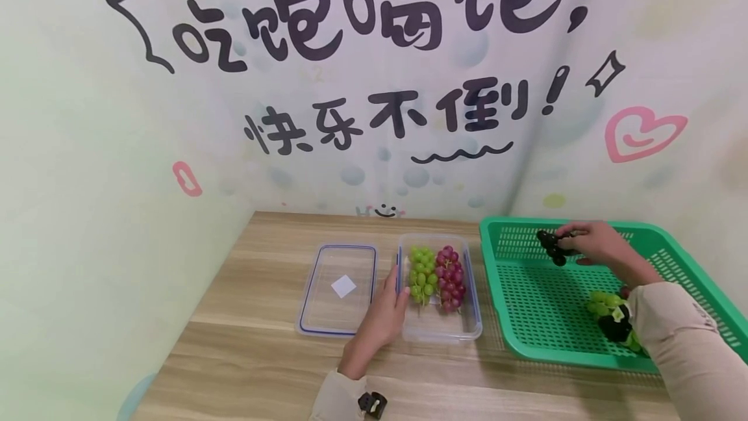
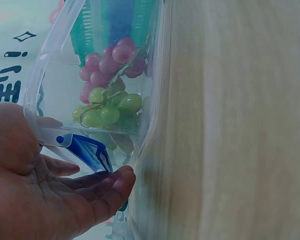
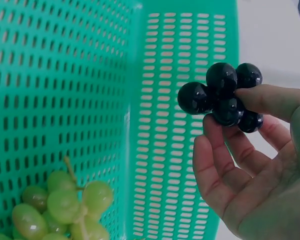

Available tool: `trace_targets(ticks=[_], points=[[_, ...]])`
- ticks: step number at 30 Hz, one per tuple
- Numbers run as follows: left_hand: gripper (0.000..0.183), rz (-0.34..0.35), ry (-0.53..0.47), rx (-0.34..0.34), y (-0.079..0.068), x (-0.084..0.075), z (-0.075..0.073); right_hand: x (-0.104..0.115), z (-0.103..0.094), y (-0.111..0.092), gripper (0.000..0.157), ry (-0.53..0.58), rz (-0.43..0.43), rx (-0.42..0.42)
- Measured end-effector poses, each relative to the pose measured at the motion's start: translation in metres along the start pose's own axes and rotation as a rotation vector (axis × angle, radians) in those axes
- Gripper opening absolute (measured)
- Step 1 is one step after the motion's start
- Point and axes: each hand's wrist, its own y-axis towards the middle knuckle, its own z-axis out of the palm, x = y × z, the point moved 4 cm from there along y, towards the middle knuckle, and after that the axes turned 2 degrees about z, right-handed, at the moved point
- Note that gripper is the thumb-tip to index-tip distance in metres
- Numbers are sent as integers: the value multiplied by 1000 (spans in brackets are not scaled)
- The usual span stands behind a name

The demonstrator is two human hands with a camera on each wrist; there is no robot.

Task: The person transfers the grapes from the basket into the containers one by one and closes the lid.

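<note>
My right hand pinches a small bunch of black grapes between thumb and fingers, above the green basket. Beside the clear plastic container, my left hand grips its left wall, thumb at the rim and fingers outside by a blue latch. Inside that container, a bunch of green grapes lies on the left and a bunch of red grapes on the right. More green grapes lie in the basket, partly hidden by the right sleeve in the head view.
A clear lid with a blue seal lies on the wooden table, left of the container. The basket stands close to the container's right side. Behind the table hangs a printed cloth with large black lettering.
</note>
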Motion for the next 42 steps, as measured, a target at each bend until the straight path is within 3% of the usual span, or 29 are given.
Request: trace_targets(ticks=[19,42], points=[[56,10,13,-8,0,1,-1,68,20,-1,34,93,-123,53],[56,-8,3,1,3,3,2,121,77,11,28,216,-107,118]])
